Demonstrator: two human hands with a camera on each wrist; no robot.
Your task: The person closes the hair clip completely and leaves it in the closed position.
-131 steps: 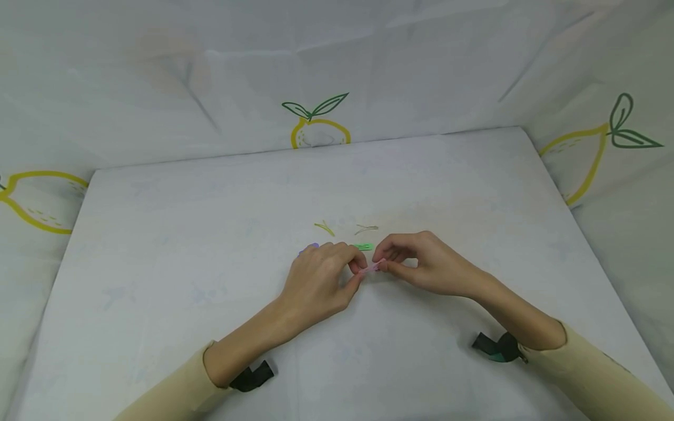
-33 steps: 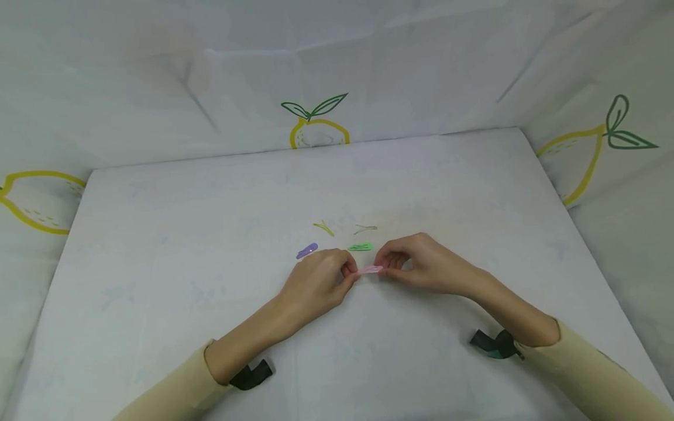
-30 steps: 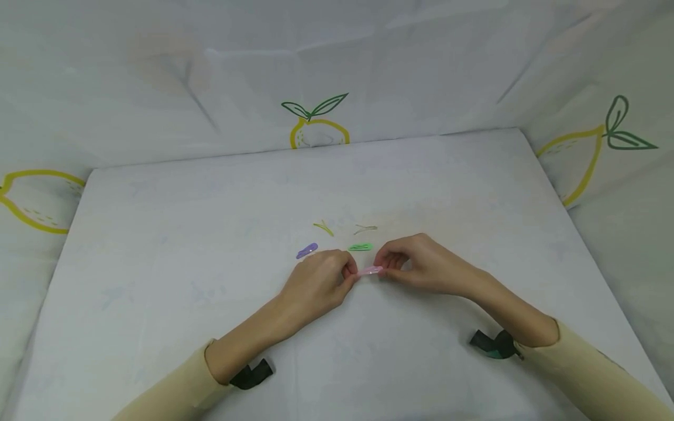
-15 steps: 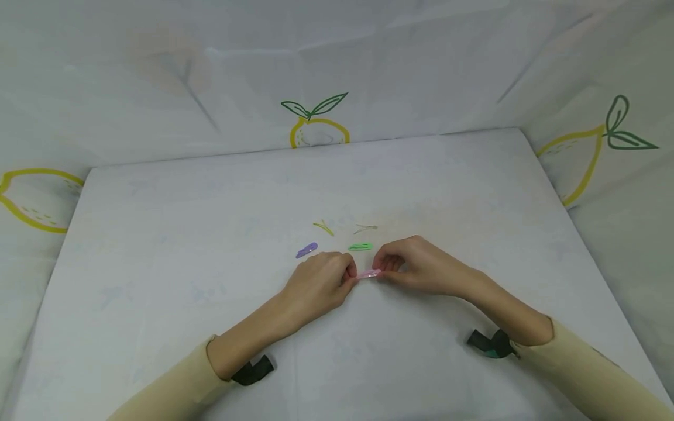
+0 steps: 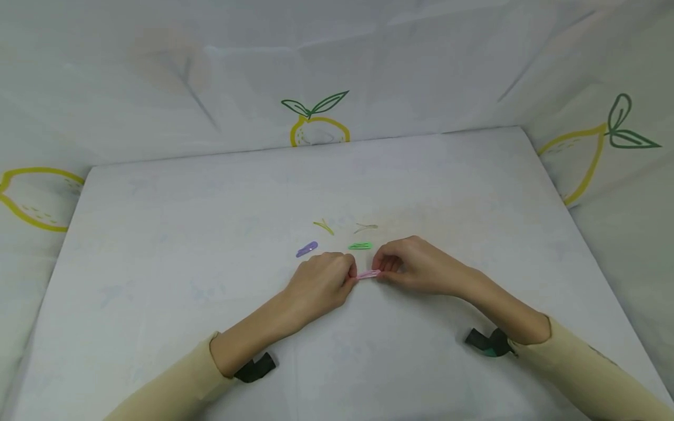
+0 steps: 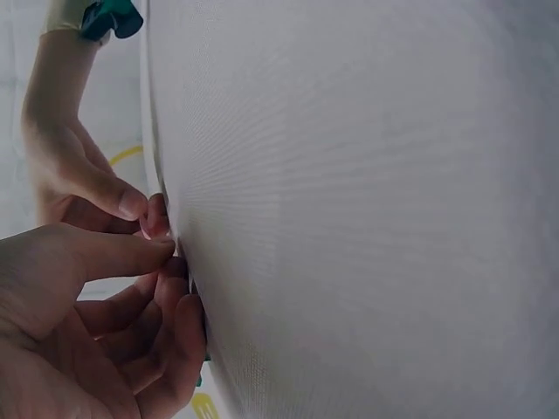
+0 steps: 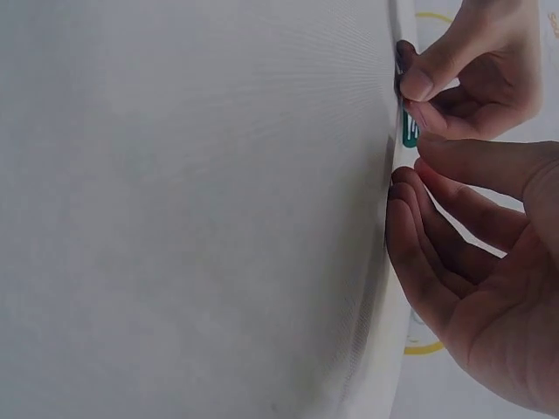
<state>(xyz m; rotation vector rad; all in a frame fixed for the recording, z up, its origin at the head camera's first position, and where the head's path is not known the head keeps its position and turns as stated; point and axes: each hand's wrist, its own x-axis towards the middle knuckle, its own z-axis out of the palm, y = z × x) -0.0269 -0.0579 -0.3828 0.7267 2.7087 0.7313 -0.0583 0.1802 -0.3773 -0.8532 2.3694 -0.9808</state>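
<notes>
A pink snap hair clip (image 5: 368, 274) spans the gap between the two hands, low over the table. Its left end is pinched by the thumb and fingers of the left hand (image 5: 318, 286). On its other end are the thumb and fingertips of the right hand (image 5: 426, 269). Just beyond it lies a green snap hair clip (image 5: 360, 246), also glimpsed behind the fingers in the right wrist view. Left of that, near the left knuckles, is a purple snap hair clip (image 5: 307, 249). In the left wrist view the fingers hide the pink clip.
Farther back lie a yellow bobby pin (image 5: 324, 226) and a greyish bobby pin (image 5: 365, 227), both spread in a V. A white cloth covers the table (image 5: 184, 222). Pale hangings with lemon drawings (image 5: 319, 131) enclose the back and sides.
The pink clip has gone from tilted to nearly level, and both hands have moved slightly toward the person. The purple clip, earlier partly hidden by the left hand, now shows whole.
</notes>
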